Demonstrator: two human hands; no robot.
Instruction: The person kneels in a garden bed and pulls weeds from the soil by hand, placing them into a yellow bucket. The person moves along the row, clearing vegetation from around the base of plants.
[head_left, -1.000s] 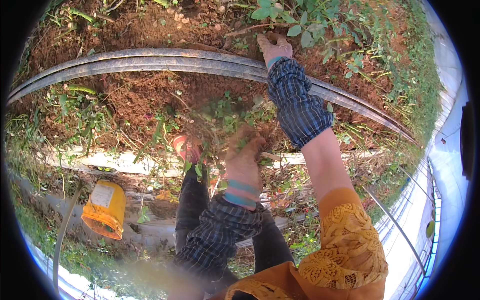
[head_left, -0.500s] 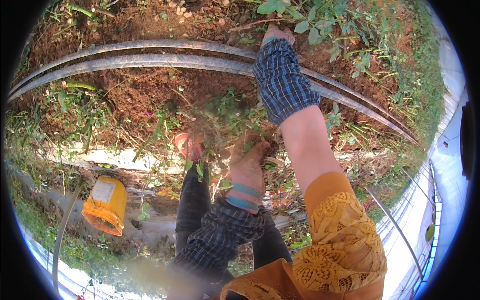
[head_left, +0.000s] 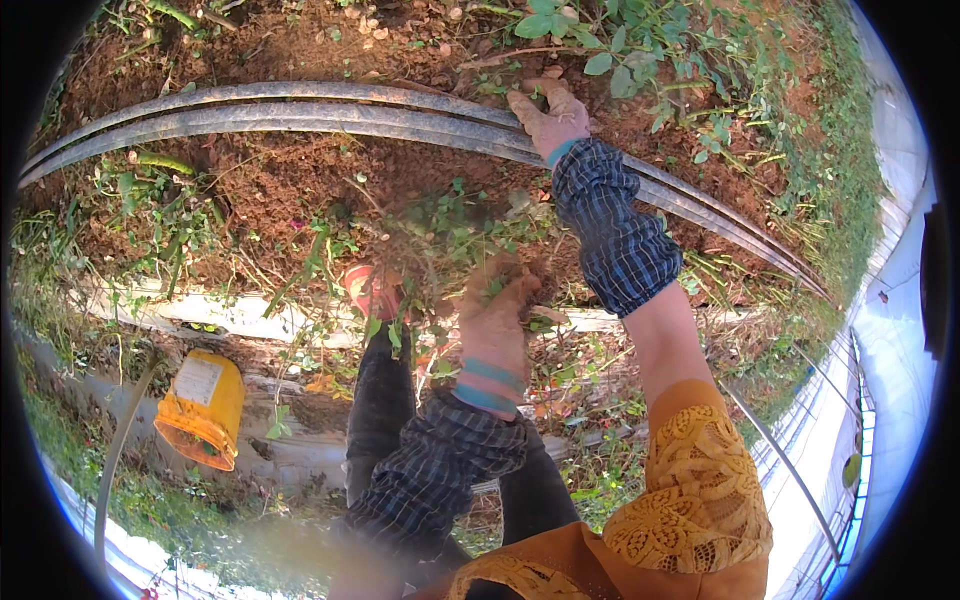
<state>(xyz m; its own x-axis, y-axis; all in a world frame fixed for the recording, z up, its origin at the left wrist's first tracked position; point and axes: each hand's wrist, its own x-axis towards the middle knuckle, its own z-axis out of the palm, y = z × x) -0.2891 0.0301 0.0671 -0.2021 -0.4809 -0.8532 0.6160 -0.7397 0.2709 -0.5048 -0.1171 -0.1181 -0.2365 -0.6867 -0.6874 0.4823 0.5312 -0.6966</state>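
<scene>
My left hand [head_left: 497,305] is low in the middle, fingers curled around leafy weeds and dark soil, partly behind foliage. My right hand [head_left: 543,108] reaches to the red-brown soil [head_left: 280,170] just beyond two grey hoses [head_left: 300,117], beneath a leafy plant [head_left: 625,70]. Its thumb and forefinger look apart, with dirt and a little greenery between them; the other fingers are hard to see. A red shoe [head_left: 370,290] shows behind the weeds left of my left hand.
A yellow plastic container [head_left: 200,408] lies on its side at the left, beside a bent pole [head_left: 120,450]. A pale strip [head_left: 200,310] runs along the bed's near edge among cut stems. White plastic sheeting [head_left: 890,290] and thin poles stand at the right.
My right hand reached farther up under the leaves half a second ago and has since come back down and slightly right. My left hand stays nearly in place.
</scene>
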